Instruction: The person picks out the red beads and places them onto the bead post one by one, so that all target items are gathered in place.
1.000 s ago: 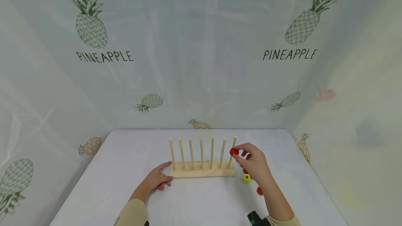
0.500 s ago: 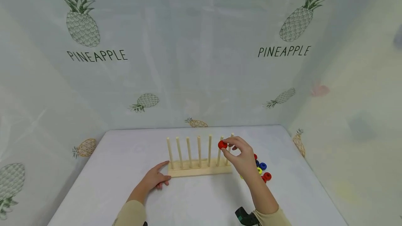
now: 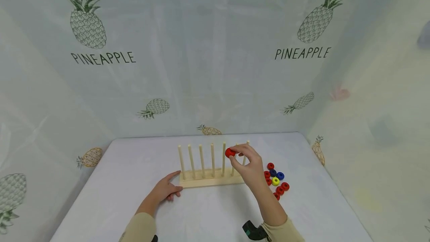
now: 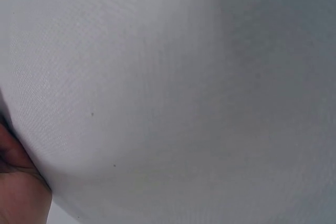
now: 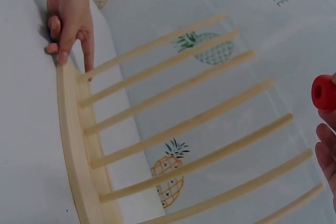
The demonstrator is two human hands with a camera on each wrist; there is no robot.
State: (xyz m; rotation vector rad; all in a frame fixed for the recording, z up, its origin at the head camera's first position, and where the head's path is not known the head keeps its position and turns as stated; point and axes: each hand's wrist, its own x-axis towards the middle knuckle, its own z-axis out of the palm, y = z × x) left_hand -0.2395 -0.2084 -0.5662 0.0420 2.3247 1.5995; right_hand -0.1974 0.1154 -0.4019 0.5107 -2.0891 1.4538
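Observation:
A wooden peg rack (image 3: 205,183) with a row of several upright pegs stands on the table. My left hand (image 3: 164,189) grips the rack's left end, thumb on the near edge and index finger on the far one, as the right wrist view also shows. Between the thumb and fingers of my right hand (image 3: 251,166) is a red bead (image 3: 230,152), held up near the tops of the right-hand pegs. Its hole (image 5: 318,92) shows in the right wrist view. All the pegs that show are bare. Only part of the left hand (image 4: 23,195) enters the left wrist view.
Right of the rack lie loose beads: several red ones (image 3: 285,186), blue ones (image 3: 280,176) and a yellow one (image 3: 275,181). A black device (image 3: 253,230) is on the right wrist. Behind the table (image 3: 134,160) hangs a pineapple-print cloth (image 3: 215,66).
My right hand has carried the red bead leftward and slightly up, from the rightmost peg past the one beside it. More loose beads show now. The left hand stays at the rack's end.

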